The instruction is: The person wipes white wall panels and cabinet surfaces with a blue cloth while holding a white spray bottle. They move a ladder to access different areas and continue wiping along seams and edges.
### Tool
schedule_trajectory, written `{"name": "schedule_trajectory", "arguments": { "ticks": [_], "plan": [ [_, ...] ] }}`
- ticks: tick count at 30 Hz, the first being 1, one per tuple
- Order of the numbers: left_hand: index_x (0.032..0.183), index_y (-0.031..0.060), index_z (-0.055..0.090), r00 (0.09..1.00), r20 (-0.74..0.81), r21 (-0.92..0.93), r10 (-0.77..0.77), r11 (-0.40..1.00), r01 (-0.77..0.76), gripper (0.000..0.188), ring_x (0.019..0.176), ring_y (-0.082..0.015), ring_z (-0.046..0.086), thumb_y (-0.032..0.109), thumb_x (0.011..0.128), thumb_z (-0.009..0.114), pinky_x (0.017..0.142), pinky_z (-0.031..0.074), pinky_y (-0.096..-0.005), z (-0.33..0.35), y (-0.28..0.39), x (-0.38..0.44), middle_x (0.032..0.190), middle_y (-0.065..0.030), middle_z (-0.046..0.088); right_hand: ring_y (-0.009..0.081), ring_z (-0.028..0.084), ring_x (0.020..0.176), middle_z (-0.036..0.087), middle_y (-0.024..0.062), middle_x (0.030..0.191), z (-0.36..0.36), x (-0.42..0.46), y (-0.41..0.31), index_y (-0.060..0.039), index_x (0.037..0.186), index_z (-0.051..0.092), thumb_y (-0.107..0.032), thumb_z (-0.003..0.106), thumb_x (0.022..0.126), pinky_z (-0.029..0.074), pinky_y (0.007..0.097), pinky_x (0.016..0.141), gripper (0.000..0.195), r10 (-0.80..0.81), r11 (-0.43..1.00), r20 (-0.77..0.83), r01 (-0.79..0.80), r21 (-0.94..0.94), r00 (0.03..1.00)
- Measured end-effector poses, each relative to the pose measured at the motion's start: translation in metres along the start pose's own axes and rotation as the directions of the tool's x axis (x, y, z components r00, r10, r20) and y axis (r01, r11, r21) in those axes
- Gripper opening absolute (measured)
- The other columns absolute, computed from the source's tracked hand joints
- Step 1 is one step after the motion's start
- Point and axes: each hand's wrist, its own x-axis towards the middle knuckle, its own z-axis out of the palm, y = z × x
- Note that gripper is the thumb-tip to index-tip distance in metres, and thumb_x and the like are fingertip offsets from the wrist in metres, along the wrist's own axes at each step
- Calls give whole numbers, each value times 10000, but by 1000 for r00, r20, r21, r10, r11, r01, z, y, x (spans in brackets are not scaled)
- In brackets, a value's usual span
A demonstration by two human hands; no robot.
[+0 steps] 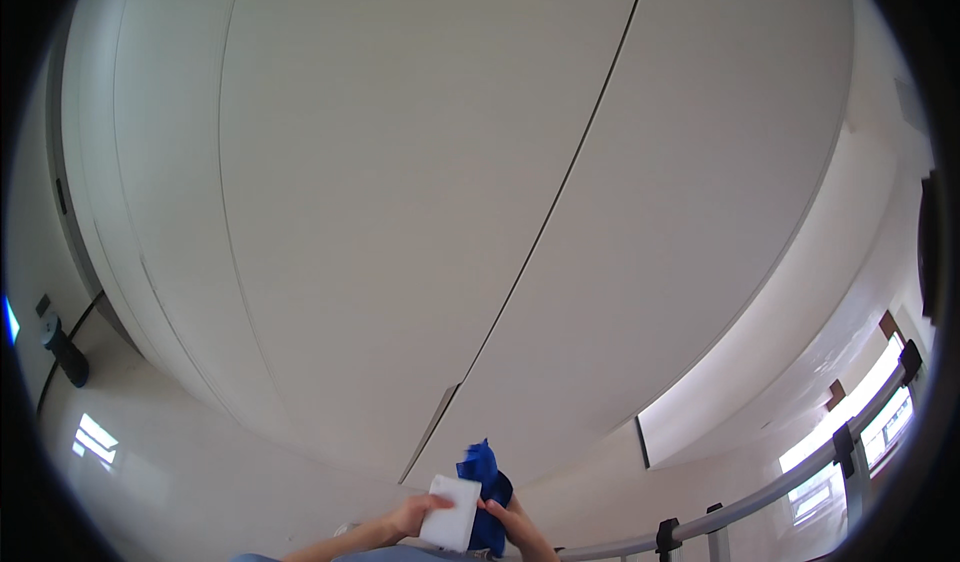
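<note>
My left hand (416,515) is closed around a white rectangular block (452,513), perhaps a sponge, with the thumb lying across its face. Right beside it, my right hand (512,522) grips a bunched blue cloth (481,463), which stands up above the fingers and hangs down behind the block. The block overlaps part of the cloth, and the right fingertips come close to the block's edge. Both hands are low in the head view, in front of my body.
A tall white cabinet (375,209) with a long dark door gap and a slim handle (430,434) fills the view ahead. Metal ladder rails (750,513) curve along the lower right. A dark cylindrical object (69,352) stands on the pale floor (172,479) at left. Windows (817,494) show at right.
</note>
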Motion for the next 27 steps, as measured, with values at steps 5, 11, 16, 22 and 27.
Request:
{"name": "schedule_trajectory", "arguments": {
  "ticks": [5, 11, 16, 22, 27],
  "plan": [
    [1183, 30, 483, 969, 239, -83, -59, 993, 81, 564, 946, -180, 546, 251, 669, 558, 792, 461, -299, -1, 11, -16, 1112, -96, 545, 315, 380, 1201, 357, 176, 1319, 23, -11, -17, -46, 1376, 204, -473, 510, 819, 287, 439, 1012, 766, 389, 738, 188, -427, 523, 902],
    [1258, -38, 401, 930, 221, -104, 293, 955, -276, 725, 1171, -357, 404, 230, 598, 536, 895, 393, -515, 17, 40, -72, 1303, -186, 398, 350, 393, 1180, 367, 188, 1308, 63, 32, -62, -46, 1365, 225, -554, 445, 813, 300, 481, 989, 782, -101, 522, 279, -187, 832, 955],
    [1256, -107, 358, 862, 15, -69, 507, 861, -505, 848, 1244, -470, 264, 245, 501, 520, 901, 322, -651, 5, 85, -138, 1392, -210, 267, 331, 451, 1092, 421, 178, 1251, 61, 67, -179, -29, 1319, 293, -505, 495, 814, 348, 462, 936, 723, -568, 641, 2, 440, 629, 823],
    [1199, -94, 434, 736, -228, 23, 637, 759, -650, 780, 1192, -427, 373, 288, 526, 530, 868, 378, -616, -38, 81, -189, 1353, -194, 348, 318, 388, 1175, 479, 108, 1246, 77, 144, -463, -75, 1235, 452, -322, 570, 789, 282, 441, 987, 523, -961, -274, 237, 619, -736, -144],
    [1199, -47, 469, 635, -320, 125, 704, 695, -708, 771, 1126, -380, 461, 386, 564, 524, 828, 443, -536, -70, 77, -207, 1315, -170, 409, 296, 329, 1267, 460, 133, 1277, 131, 196, -539, -93, 1207, 488, 26, 572, 692, 192, 434, 1076, 536, -659, -749, 727, 72, -659, -194]
  ]
}}
